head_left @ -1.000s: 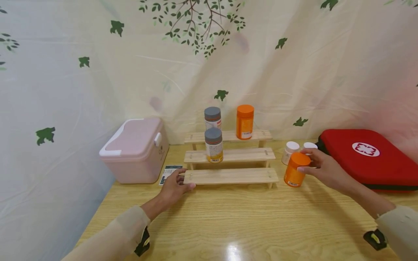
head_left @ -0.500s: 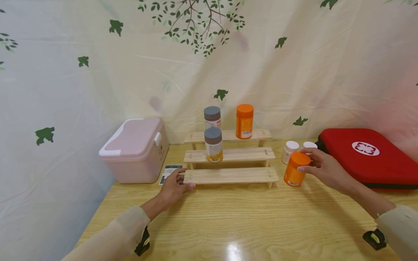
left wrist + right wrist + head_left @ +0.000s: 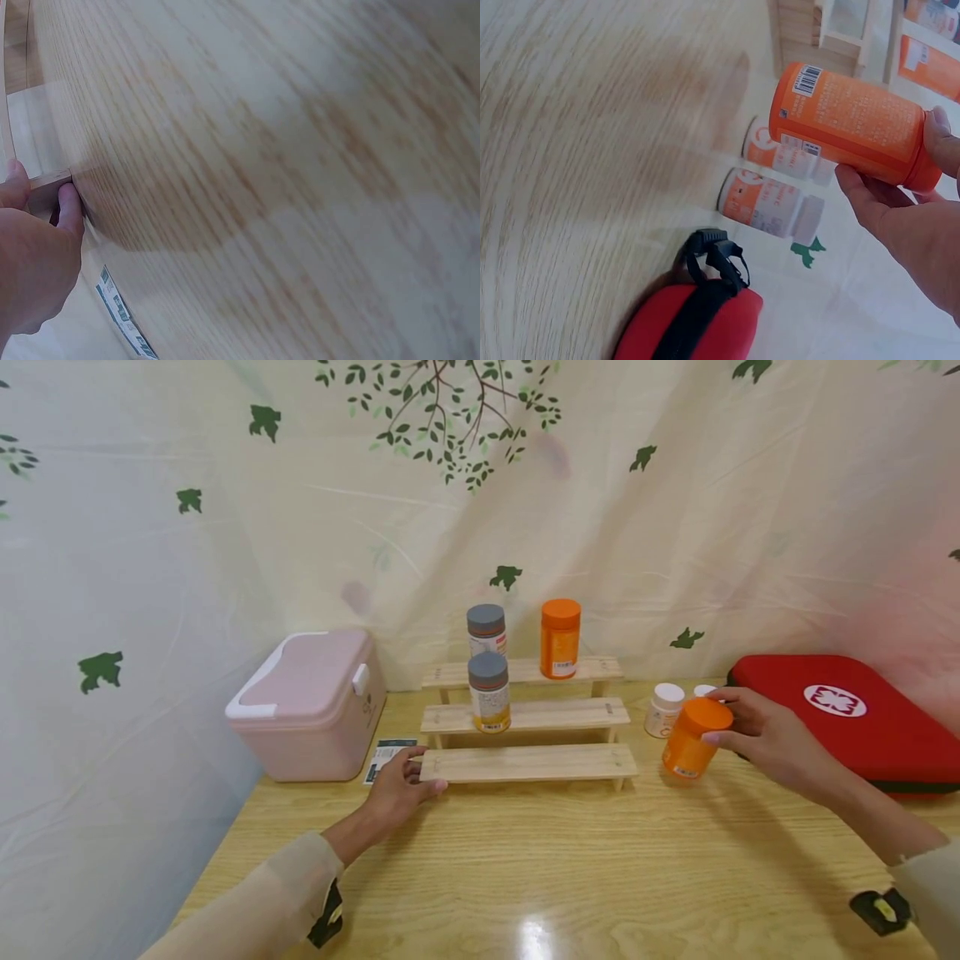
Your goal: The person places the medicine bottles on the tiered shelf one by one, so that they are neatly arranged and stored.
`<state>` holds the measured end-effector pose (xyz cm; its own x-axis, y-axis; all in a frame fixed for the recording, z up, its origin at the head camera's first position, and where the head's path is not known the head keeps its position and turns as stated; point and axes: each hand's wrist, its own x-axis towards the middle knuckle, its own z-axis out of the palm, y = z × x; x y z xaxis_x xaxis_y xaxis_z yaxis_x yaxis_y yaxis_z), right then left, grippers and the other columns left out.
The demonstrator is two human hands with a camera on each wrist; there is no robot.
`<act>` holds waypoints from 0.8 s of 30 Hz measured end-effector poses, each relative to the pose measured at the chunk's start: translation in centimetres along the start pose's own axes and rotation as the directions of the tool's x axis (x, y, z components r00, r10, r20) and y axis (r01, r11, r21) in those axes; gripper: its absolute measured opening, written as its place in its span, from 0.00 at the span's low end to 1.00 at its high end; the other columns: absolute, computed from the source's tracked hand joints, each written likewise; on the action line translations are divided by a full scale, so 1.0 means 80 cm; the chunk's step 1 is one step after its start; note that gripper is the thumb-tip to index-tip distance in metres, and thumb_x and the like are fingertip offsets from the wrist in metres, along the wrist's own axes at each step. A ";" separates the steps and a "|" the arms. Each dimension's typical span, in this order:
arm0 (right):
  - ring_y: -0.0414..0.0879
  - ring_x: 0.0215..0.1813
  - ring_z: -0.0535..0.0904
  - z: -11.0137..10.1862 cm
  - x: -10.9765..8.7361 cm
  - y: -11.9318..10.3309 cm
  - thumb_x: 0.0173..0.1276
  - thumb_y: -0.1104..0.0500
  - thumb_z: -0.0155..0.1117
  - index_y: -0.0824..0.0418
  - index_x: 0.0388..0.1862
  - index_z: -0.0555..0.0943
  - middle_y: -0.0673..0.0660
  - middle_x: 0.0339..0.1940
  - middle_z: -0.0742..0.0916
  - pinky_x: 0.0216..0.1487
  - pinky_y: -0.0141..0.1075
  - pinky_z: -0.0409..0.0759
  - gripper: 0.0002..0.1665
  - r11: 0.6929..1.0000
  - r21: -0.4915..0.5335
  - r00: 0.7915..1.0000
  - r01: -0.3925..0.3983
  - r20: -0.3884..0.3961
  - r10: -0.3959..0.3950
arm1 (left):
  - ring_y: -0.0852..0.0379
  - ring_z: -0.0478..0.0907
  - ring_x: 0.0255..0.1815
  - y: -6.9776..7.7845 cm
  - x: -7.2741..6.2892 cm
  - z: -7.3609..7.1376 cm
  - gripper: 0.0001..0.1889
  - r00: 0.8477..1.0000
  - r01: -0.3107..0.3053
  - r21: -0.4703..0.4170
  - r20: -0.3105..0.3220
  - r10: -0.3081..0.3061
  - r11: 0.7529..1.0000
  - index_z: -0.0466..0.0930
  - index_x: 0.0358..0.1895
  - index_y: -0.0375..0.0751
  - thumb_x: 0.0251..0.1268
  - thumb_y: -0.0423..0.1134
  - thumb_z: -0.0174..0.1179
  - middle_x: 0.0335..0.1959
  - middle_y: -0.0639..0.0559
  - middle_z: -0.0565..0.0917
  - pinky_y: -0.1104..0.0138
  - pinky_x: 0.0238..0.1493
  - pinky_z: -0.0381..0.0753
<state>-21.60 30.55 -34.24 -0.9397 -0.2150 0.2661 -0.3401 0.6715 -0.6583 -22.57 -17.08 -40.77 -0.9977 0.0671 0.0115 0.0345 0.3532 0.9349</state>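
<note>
My right hand (image 3: 780, 743) holds an orange pill bottle (image 3: 686, 750) by its upper part, thumb on one side and fingers on the other. In the right wrist view that bottle (image 3: 847, 124) is apart from the table, its barcode label showing; it leans in the head view. My left hand (image 3: 393, 793) grips the left end of the lowest board of a three-step wooden rack (image 3: 525, 764). Two grey-capped bottles stand on the rack, one on the middle step (image 3: 491, 697) and one behind it on the top step (image 3: 486, 627). Another orange bottle (image 3: 560, 639) is on the top step's right.
Two white-capped bottles (image 3: 664, 712) stand behind the held bottle, one partly hidden. A red first-aid case (image 3: 847, 727) lies at the right, its black strap showing in the right wrist view. A pink lidded box (image 3: 307, 710) and a printed card (image 3: 382, 760) are at the left.
My right hand has raised the orange bottle from the table and moved it slightly right, tilting it. The left hand stays on the rack's lowest board.
</note>
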 end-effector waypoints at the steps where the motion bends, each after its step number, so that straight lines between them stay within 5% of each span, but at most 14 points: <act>1: 0.65 0.52 0.78 -0.002 -0.001 -0.001 0.66 0.57 0.66 0.63 0.65 0.67 0.68 0.57 0.79 0.40 0.24 0.79 0.32 1.000 -0.003 1.000 0.001 0.000 -0.001 | 0.46 0.80 0.46 0.000 0.000 0.000 0.33 1.000 0.003 0.000 0.000 -0.003 1.000 0.62 0.67 0.29 0.59 0.29 0.66 0.48 0.34 0.80 0.62 0.42 0.82; 14: 0.25 0.46 0.77 -0.022 0.009 -0.026 0.66 0.59 0.67 0.62 0.66 0.68 0.61 0.55 0.81 0.42 0.20 0.77 0.31 0.998 0.045 0.999 0.046 -0.020 -0.045 | 0.47 0.80 0.46 -0.003 0.003 -0.001 0.33 1.000 0.005 0.010 -0.005 -0.005 1.000 0.62 0.67 0.29 0.59 0.29 0.66 0.47 0.35 0.80 0.64 0.42 0.82; 20: 0.23 0.46 0.75 -0.031 0.013 -0.037 0.68 0.54 0.65 0.59 0.68 0.67 0.48 0.54 0.80 0.42 0.19 0.76 0.33 0.999 0.053 0.999 -0.013 -0.034 0.015 | 0.46 0.80 0.46 0.000 0.001 0.000 0.33 1.000 0.005 0.000 0.001 -0.005 1.000 0.62 0.67 0.29 0.59 0.29 0.66 0.48 0.34 0.80 0.61 0.42 0.82; 24: 0.24 0.46 0.76 -0.035 0.015 -0.047 0.68 0.50 0.64 0.55 0.70 0.66 0.49 0.56 0.79 0.43 0.19 0.76 0.34 0.997 0.061 0.998 -0.054 -0.025 0.055 | 0.46 0.80 0.46 0.000 0.000 0.000 0.33 1.000 0.006 -0.004 0.002 -0.006 1.000 0.62 0.67 0.29 0.59 0.29 0.66 0.48 0.34 0.80 0.61 0.42 0.82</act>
<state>-21.33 29.71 -29.47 -0.9557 -0.1595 0.2472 -0.2909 0.6374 -0.7135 -22.55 -17.12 -40.76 -0.9978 0.0667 0.0048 0.0279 0.3497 0.9364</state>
